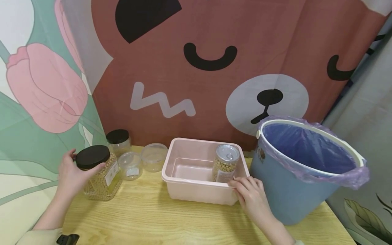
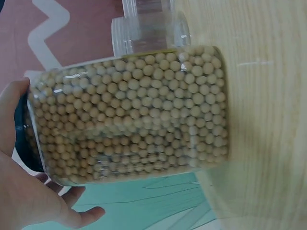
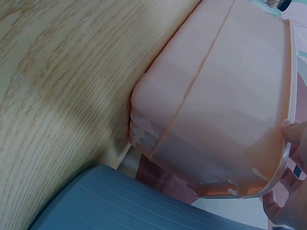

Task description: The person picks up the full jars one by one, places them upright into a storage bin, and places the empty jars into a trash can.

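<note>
Bean jar (image 1: 101,173) gripped by left hand (image 1: 71,173) — right hand (image 1: 249,195) grips pink tub (image 1: 190,185) rim.

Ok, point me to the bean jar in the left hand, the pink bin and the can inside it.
bean jar (image 1: 102,178), head view, its bean-filled side.
pink bin (image 1: 202,195), head view, its front wall.
can (image 1: 227,152), head view, its pull-tab lid.

Pink bin (image 1: 183,178), blue bucket (image 1: 284,190), black-lidded jar (image 1: 99,172)
</note>
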{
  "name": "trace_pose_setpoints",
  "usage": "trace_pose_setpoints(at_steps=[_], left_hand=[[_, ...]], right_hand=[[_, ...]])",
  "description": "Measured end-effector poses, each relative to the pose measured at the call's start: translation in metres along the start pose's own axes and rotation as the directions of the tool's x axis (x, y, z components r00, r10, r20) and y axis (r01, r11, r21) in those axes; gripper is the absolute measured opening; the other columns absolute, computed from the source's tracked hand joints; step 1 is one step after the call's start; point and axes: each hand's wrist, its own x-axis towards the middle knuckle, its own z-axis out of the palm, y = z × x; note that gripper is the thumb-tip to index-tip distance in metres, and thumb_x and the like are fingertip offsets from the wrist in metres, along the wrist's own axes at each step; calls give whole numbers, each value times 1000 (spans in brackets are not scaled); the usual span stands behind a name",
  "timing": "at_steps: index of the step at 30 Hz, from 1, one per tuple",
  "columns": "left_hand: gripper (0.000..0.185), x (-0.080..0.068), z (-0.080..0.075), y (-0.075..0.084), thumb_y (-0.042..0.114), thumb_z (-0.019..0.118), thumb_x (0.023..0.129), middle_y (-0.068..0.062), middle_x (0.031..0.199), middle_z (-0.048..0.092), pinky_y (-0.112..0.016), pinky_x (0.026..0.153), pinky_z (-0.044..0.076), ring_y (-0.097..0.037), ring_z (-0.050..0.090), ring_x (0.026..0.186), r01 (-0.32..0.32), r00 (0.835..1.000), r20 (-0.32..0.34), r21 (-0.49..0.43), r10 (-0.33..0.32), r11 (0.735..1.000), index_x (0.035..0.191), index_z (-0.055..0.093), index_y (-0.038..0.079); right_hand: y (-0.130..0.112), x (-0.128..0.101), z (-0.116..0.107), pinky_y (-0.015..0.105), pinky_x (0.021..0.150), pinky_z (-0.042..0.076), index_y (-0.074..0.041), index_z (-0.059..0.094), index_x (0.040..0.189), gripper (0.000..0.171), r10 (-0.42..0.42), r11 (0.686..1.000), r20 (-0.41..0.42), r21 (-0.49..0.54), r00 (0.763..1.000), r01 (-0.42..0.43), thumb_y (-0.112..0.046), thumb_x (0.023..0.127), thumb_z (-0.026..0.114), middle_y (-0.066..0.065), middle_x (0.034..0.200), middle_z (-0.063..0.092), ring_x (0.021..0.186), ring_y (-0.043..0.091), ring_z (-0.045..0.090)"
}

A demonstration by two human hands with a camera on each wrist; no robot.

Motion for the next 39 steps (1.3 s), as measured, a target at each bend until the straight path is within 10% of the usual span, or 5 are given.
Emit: trace_pose_setpoints(at_steps=[6,21,32,39], left_hand=[[102,2,4,-7,38,76,77,-42,132,30,-63,89,32,-54,35,117,66,995,82,-43,-62,997,141,16,-14],[101,3,9,-9,36,79,73,-33,139,32,-59,93,32,-47,35,123,167,986,27,-100,-166,981,144,21,-6],[99,-3,11,2,33,81,72,-26,142,33,-55,99,30,-42,34,127,274,961,9,-136,-275,952,145,23,-2],[100,-10,5,25,37,79,74,-27,142,33,-54,94,31,-43,35,124,234,971,66,-109,-228,966,146,21,0]], right_hand=[[0,-1,0,42,77,37,-16,68,96,17,2,1000,-7,5,1000,-2,-21,85,56,-2,96,66,87,19,57],[1,0,1,42,78,37,-16,68,97,17,-2,1000,-13,1,1000,2,-19,83,58,-2,96,65,87,19,57],[1,1,1,43,79,37,-17,67,96,17,3,1000,3,-2,1000,-3,-19,82,60,-3,96,65,87,19,57],[1,1,1,43,79,37,-18,67,97,16,8,1000,9,-2,1000,-8,-19,83,59,-5,96,65,87,18,57]])
